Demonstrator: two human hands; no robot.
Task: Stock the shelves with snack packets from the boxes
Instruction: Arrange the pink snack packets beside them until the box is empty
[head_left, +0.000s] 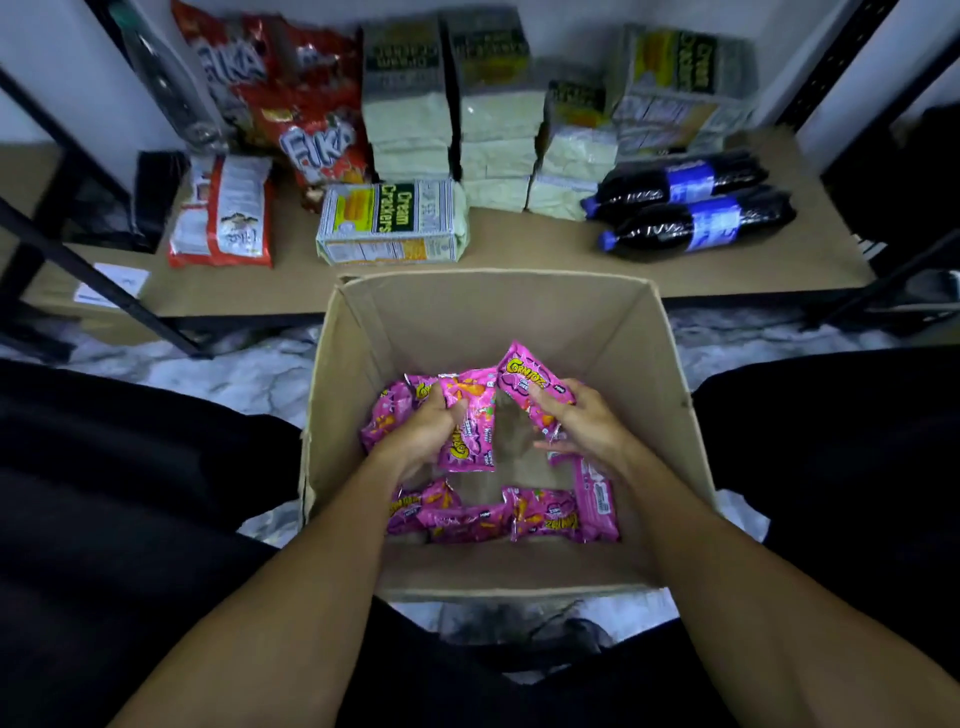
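- Your left hand (428, 428): fingers curled round a pink packet (467, 423), thumb on its upper end.
- Your right hand (589, 423): fingers and thumb pinch a second pink packet (532, 384).
- Your left forearm (291, 582) and right forearm (727, 561): bare, stretched forward, converging.

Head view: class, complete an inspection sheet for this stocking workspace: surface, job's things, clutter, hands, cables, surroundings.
Surface: brown shelf board, partly bare in front.
Job's things: open cardboard box on the floor, loose pink packets inside.
Clutter: red snack bags, cream cracker packs, two dark bottles lying on the shelf.
Hands: left hand grips middle packet; right hand grips upright packet.
Cables: nothing seen.
Surroundings: black shelf frame, marbled floor.
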